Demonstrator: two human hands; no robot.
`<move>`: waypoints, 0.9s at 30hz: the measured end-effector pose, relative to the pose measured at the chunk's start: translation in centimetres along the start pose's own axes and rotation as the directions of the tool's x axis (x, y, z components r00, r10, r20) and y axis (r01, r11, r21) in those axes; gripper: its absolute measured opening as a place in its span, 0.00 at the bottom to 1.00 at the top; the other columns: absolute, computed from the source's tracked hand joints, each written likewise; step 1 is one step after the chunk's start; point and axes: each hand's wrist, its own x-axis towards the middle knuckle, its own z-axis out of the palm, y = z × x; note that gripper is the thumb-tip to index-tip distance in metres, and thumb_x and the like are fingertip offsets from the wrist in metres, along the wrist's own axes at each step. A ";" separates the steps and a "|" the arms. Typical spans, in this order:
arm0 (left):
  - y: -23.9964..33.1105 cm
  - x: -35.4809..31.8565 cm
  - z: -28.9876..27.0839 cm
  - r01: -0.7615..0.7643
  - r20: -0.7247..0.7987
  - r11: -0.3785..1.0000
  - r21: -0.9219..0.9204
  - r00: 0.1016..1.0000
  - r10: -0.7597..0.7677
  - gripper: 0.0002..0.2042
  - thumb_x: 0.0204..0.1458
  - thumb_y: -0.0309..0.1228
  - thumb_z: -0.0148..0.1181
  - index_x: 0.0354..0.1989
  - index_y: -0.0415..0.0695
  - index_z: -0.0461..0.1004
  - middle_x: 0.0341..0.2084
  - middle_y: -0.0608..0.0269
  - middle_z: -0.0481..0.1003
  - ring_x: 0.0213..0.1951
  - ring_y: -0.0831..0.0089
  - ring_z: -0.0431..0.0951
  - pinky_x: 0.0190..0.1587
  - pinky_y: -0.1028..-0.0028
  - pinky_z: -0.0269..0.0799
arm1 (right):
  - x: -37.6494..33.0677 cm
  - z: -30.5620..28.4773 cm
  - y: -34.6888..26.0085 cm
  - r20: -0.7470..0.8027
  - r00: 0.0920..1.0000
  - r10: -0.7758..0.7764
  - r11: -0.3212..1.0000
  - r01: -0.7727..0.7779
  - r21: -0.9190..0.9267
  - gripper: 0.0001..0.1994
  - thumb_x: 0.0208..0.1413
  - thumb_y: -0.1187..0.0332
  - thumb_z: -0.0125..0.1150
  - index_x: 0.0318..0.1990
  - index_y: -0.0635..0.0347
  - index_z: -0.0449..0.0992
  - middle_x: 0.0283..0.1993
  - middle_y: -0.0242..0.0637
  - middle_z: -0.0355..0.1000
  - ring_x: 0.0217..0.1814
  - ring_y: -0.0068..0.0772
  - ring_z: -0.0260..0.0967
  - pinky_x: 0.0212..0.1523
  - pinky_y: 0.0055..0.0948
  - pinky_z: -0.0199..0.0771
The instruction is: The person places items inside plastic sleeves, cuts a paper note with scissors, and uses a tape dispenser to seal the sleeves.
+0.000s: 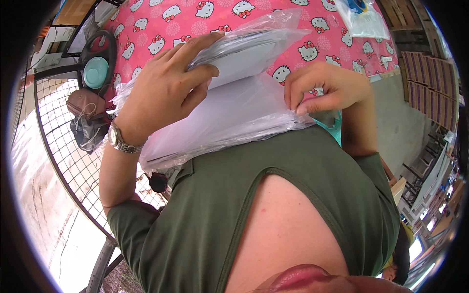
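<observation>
The left hand point(168, 83) lies spread over the upper part of a stack of clear plastic bags point(229, 105), its fingers curled over the far edge and lifting a wad of the top sheets, thumb tucked under them. The right hand point(325, 88) sits at the right edge of the same stack, fingers bunched narrow and pinching a few sheet edges between thumb and fingertips. The stack itself rests against the person's chest, on the green shirt point(273, 195), tilted up toward the camera, with the lifted wad fanned open above the flat part.

The work in hand looks like separating or counting off sheets. To do it well, the left hand should keep the lifted wad firmly pressed so it does not slip back, while the right hand rubs the edge to part only the thin layers it wants; slick film tends to cling, so a small, patient pinch at the corner would serve better than a broad grab.

Beyond the stack lies a pink patterned tablecloth point(161, 29). To the left of the stack a teal lid point(95, 72) sits inside a dark ring, with a wire mesh fence point(63, 141) below it. A wristwatch point(118, 140) sits at the stack's lower left corner.
</observation>
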 end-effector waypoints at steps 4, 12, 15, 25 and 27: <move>-0.1 0.0 0.0 0.011 0.017 1.000 -0.009 1.000 -0.011 0.09 0.44 0.24 0.61 0.36 0.45 0.76 0.56 0.49 0.67 0.47 0.53 0.74 0.45 0.63 0.71 | 0.1 0.1 0.2 -0.237 0.969 0.068 0.997 -0.056 0.054 0.06 0.57 0.70 0.58 0.34 0.65 0.72 0.34 0.34 0.71 0.37 0.24 0.66 0.39 0.25 0.66; -0.2 0.2 -0.8 -0.030 0.014 0.989 -0.143 0.999 0.032 0.09 0.43 0.32 0.67 0.29 0.42 0.76 0.57 0.51 0.65 0.47 0.52 0.73 0.46 0.61 0.70 | 2.4 0.7 1.0 -0.639 0.769 0.016 0.995 -0.073 -0.063 0.04 0.58 0.71 0.58 0.36 0.62 0.73 0.30 0.27 0.67 0.33 0.16 0.61 0.36 0.21 0.63; -0.3 0.2 -0.4 -0.027 -0.008 0.994 -0.107 1.000 0.026 0.08 0.43 0.31 0.66 0.24 0.41 0.74 0.58 0.55 0.65 0.44 0.56 0.74 0.44 0.63 0.71 | 2.4 0.8 1.2 -0.704 0.708 -0.059 0.989 -0.055 -0.139 0.04 0.56 0.73 0.59 0.38 0.61 0.73 0.31 0.27 0.68 0.33 0.17 0.63 0.36 0.20 0.64; -0.6 0.6 -0.7 0.100 0.068 0.994 -0.032 0.993 -0.098 0.10 0.43 0.29 0.67 0.23 0.37 0.72 0.57 0.50 0.67 0.42 0.55 0.76 0.43 0.65 0.72 | 1.5 1.0 0.7 -0.764 0.592 -0.257 0.959 0.056 -0.279 0.10 0.51 0.78 0.62 0.42 0.61 0.75 0.35 0.30 0.71 0.38 0.21 0.69 0.41 0.23 0.69; -0.5 0.6 -0.4 0.104 0.043 0.994 -0.033 0.994 -0.103 0.10 0.43 0.29 0.67 0.22 0.37 0.72 0.57 0.50 0.67 0.43 0.55 0.76 0.43 0.64 0.72 | 0.2 0.4 -0.4 -0.579 0.786 -0.215 0.959 0.059 -0.276 0.09 0.50 0.77 0.63 0.40 0.62 0.77 0.36 0.32 0.72 0.39 0.25 0.70 0.42 0.25 0.69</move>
